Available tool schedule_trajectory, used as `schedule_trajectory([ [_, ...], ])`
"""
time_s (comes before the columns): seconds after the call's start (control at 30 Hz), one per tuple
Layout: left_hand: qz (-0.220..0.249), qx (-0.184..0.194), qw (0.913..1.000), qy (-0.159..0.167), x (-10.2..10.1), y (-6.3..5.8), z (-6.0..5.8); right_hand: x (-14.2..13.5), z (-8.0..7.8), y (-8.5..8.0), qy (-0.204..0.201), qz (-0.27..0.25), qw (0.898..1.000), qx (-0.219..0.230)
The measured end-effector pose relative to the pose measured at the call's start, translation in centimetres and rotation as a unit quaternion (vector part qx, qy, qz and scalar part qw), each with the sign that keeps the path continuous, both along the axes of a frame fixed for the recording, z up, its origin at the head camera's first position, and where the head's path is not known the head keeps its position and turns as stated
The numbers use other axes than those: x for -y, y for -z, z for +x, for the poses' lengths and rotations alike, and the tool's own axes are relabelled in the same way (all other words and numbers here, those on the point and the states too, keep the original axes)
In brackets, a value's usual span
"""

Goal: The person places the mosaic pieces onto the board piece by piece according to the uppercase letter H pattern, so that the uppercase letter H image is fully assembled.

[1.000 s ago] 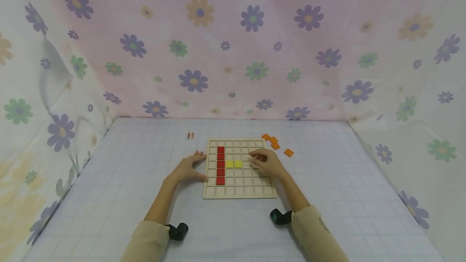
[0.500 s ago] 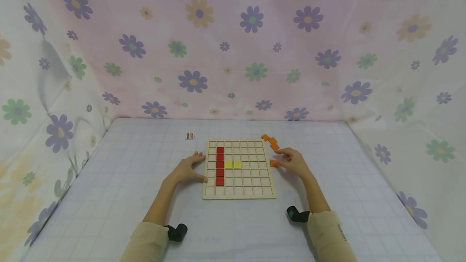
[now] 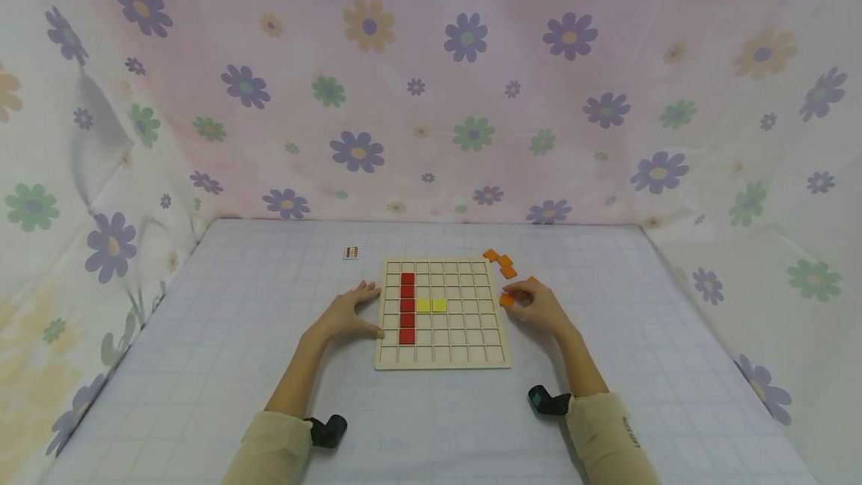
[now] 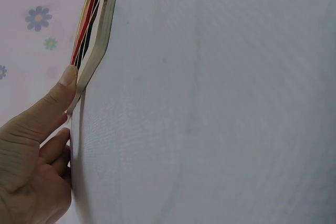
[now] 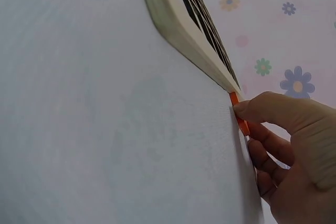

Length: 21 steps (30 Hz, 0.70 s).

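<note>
A wooden grid board point(image 3: 465, 356) lies on the table, with a column of several red tiles point(image 3: 407, 305) and two yellow tiles point(image 3: 431, 305) beside it in its cells. At the board's left edge rests my left hand point(image 3: 343, 314), fingers spread and thumb on the rim; the left wrist view shows the thumb point(image 4: 67, 80) at the board's side. My right hand point(image 3: 539, 307) pinches an orange tile point(image 5: 240, 114) between thumb and forefinger, low at the board's right edge. The other fingers of that hand curl beneath.
Three orange tiles point(image 3: 506, 271) lie together off the board's far right corner. Another orange tile point(image 3: 532, 279) peeks out behind my right hand. A small patterned card point(image 3: 352, 252) lies beyond the board's far left corner. Flowered cloth point(image 3: 431, 96) surrounds the table.
My right hand has moved right, from over the board to just outside its right edge, where an orange tile now shows at its fingertips. The left hand has stayed put.
</note>
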State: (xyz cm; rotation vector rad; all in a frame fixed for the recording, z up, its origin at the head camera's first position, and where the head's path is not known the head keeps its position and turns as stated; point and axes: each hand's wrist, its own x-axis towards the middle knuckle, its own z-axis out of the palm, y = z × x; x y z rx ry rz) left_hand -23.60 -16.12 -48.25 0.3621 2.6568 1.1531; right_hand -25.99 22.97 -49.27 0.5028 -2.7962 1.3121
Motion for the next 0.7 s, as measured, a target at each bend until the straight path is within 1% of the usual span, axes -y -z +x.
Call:
schedule_trajectory([
  [0.2, 0.0, 0.003, 1.0, -0.003, 0.0, 0.2, -0.1, 0.2, 0.1, -0.1, 0.011, 0.014, 1.0, -0.007],
  [0.4, -0.006, -0.003, 1.0, 0.001, 0.0, 0.2, -0.1, 0.2, 0.0, -0.2, 0.01, 0.025, 1.0, -0.015],
  [0.5, -0.003, 0.001, 1.0, -0.002, 0.0, 0.1, 0.0, 0.1, -0.1, -0.2, 0.011, 0.017, 1.0, -0.023],
  [0.6, -0.001, 0.004, 1.0, -0.005, -0.1, 0.0, 0.0, 0.1, -0.4, -0.2, 0.014, -0.003, 0.999, -0.032],
  [0.7, 0.001, 0.006, 1.0, -0.007, -0.2, -0.2, 0.0, 0.5, -0.9, -0.4, 0.006, -0.027, 0.999, -0.036],
])
